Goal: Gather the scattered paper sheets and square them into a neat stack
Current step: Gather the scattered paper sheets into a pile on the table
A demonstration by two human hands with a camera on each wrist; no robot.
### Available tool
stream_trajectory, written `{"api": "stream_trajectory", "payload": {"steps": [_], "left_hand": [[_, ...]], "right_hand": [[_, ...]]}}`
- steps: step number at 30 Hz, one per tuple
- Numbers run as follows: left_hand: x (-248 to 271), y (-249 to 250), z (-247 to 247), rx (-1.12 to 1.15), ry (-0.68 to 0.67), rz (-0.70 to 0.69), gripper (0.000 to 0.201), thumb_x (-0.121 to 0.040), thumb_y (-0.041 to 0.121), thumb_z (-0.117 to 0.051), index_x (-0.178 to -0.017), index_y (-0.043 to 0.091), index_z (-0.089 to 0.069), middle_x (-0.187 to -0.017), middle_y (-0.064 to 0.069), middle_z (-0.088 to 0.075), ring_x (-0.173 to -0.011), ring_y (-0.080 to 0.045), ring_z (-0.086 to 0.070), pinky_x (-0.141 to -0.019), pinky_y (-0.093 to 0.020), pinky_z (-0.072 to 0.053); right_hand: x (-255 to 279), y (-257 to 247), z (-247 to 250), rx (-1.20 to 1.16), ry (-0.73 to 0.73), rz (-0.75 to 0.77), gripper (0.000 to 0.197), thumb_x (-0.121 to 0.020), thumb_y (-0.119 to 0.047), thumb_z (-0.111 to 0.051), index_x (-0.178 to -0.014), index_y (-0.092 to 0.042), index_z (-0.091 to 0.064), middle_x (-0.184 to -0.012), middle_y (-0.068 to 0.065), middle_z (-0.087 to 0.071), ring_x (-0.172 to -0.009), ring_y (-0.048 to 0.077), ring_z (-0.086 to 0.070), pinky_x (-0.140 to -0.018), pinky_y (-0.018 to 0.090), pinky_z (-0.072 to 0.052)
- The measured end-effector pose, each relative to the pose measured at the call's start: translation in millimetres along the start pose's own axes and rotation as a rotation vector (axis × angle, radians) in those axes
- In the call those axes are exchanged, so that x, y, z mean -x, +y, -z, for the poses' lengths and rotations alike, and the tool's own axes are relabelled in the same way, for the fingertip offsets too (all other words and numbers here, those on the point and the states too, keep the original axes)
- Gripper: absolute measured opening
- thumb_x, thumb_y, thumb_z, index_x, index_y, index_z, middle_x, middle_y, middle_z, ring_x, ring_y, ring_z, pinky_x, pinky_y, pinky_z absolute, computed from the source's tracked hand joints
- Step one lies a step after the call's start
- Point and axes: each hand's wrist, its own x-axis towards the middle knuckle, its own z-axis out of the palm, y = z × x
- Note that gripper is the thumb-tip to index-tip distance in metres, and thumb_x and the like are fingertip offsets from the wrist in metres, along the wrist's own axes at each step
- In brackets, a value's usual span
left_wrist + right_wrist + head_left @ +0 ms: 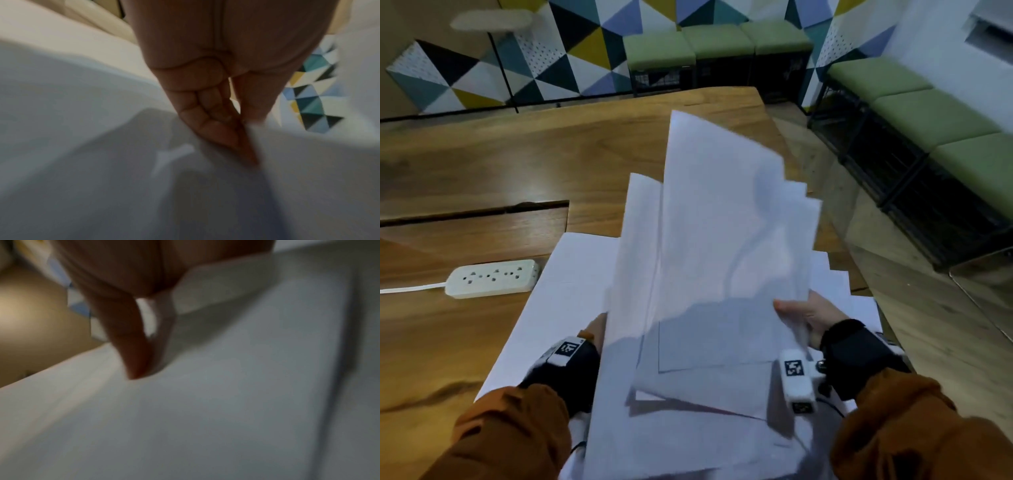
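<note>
- The person holds a loose bundle of paper sheets (722, 246) up between both hands, above the wooden table (517, 164); the sheets are uneven, their far edges stepped and fanned, one sheet rising well above the others.
- The left hand (594, 330) is at the bundle's left edge, mostly hidden behind the paper in the head view. In the left wrist view the left hand (216, 91) has its fingers (207, 100) laid close together against the thumb, with the paper's edge pinched between them.
- The right hand (813, 317) grips the bundle's right edge, with the thumb lying on the near face of the sheets. In the right wrist view, which is blurred, the right hand (131, 308) has a finger or thumb pressed down on the paper surface, with a sheet edge running behind it.
- The two hands are well apart, one at each side of the bundle.
- More sheets lie flat on the table under the raised bundle, spread out and overlapping, reaching the table's near right edge.
- A white power strip (493, 277) lies on the table to the left, just beside the flat sheets.
- Green-cushioned stools (717, 42) stand beyond the table, against a wall with a triangle pattern.
</note>
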Motion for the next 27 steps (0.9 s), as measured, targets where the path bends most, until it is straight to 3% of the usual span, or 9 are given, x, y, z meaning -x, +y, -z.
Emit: {"api": "stream_trajectory", "payload": {"steps": [2,4,8,10,12,14,17,20,27], "left_hand": [[-15.2,-20.7,-8.4,0.083,-0.034,0.001,0.026,-0.082,-0.008,-0.054,-0.104,-0.022,-0.055,-0.095,-0.024,-0.067,-0.103,-0.024,-0.054,-0.073,-0.025,-0.041],[-22.6,-40.6,-9.3,0.178,-0.164,-0.008,0.009,-0.07,0.008,-0.06,-0.074,0.0,-0.064,-0.052,0.007,-0.066,-0.062,-0.013,-0.058,-0.05,-0.018,-0.042],[-24.5,-47.4,-11.0,0.533,-0.215,0.184,0.036,-0.095,0.034,-0.04,-0.073,0.01,-0.057,-0.034,0.004,-0.053,-0.028,-0.011,-0.048,-0.034,-0.012,-0.04],[-20.6,-44.2,-12.5,0.615,-0.255,0.167,0.047,-0.088,0.054,-0.039,-0.082,0.012,-0.06,-0.045,0.0,-0.066,-0.038,-0.013,-0.062,-0.038,-0.017,-0.048],[-20.2,-43.0,-15.6,0.542,-0.295,0.047,0.065,-0.055,0.063,-0.073,-0.094,0.012,-0.063,-0.067,0.0,-0.075,-0.062,-0.018,-0.071,-0.055,-0.025,-0.055],[-26.8,-51.8,-19.3,0.375,-0.238,-0.051,0.073,-0.023,0.045,-0.089,-0.079,0.007,-0.063,-0.055,0.003,-0.069,-0.06,-0.021,-0.063,-0.054,-0.024,-0.05],[-27.6,-64.2,-16.9,0.407,-0.161,-0.046,0.057,-0.032,0.013,-0.079,-0.085,0.0,-0.065,-0.061,0.001,-0.072,-0.068,-0.028,-0.063,-0.05,-0.023,-0.053],[-22.5,-68.1,-11.1,0.465,-0.17,-0.041,0.078,-0.027,0.021,-0.079,-0.099,-0.005,-0.063,-0.097,-0.024,-0.069,-0.09,-0.039,-0.065,-0.081,-0.049,-0.054],[-23.0,-67.2,-22.3,0.51,-0.184,-0.066,0.095,-0.026,0.024,-0.084,-0.112,-0.008,-0.058,-0.113,-0.029,-0.063,-0.104,-0.045,-0.061,-0.096,-0.06,-0.044]], "right_hand": [[-8.5,11.5,-7.5,0.243,0.167,-0.066,0.058,-0.055,-0.005,-0.084,-0.107,0.006,-0.062,-0.087,0.015,-0.07,-0.084,0.033,-0.065,-0.08,0.039,-0.054],[-12.4,19.4,-11.0,0.541,0.351,-0.098,0.041,-0.073,0.002,-0.069,-0.111,0.009,-0.057,-0.095,0.015,-0.061,-0.091,0.033,-0.059,-0.085,0.038,-0.047],[-11.0,26.8,-23.1,0.668,0.509,-0.062,0.038,-0.075,0.0,-0.065,-0.111,0.004,-0.055,-0.105,0.02,-0.063,-0.094,0.033,-0.06,-0.078,0.033,-0.045],[-8.1,30.1,-34.2,0.675,0.5,-0.041,0.041,-0.075,-0.003,-0.065,-0.113,0.002,-0.052,-0.114,0.023,-0.061,-0.101,0.034,-0.059,-0.082,0.035,-0.045],[-4.3,32.4,-42.9,0.622,0.441,-0.037,0.047,-0.076,-0.008,-0.067,-0.117,0.001,-0.045,-0.119,0.018,-0.056,-0.105,0.032,-0.055,-0.084,0.034,-0.043],[2.3,30.6,-39.4,0.501,0.458,0.003,0.057,-0.079,-0.016,-0.068,-0.126,-0.001,-0.039,-0.122,0.012,-0.051,-0.114,0.029,-0.051,-0.09,0.034,-0.04],[19.0,26.1,-4.3,0.496,0.848,0.034,0.063,-0.079,-0.03,-0.066,-0.131,-0.009,-0.039,-0.135,0.02,-0.044,-0.123,0.034,-0.043,-0.102,0.042,-0.037],[47.5,31.6,39.5,0.566,1.171,-0.237,0.065,-0.081,-0.035,-0.06,-0.134,-0.008,-0.035,-0.143,0.024,-0.029,-0.13,0.041,-0.027,-0.106,0.051,-0.027],[33.6,53.8,10.3,0.568,0.842,-0.163,0.056,-0.081,-0.02,-0.057,-0.132,-0.008,-0.037,-0.135,0.02,-0.042,-0.12,0.039,-0.043,-0.101,0.043,-0.038]]}}
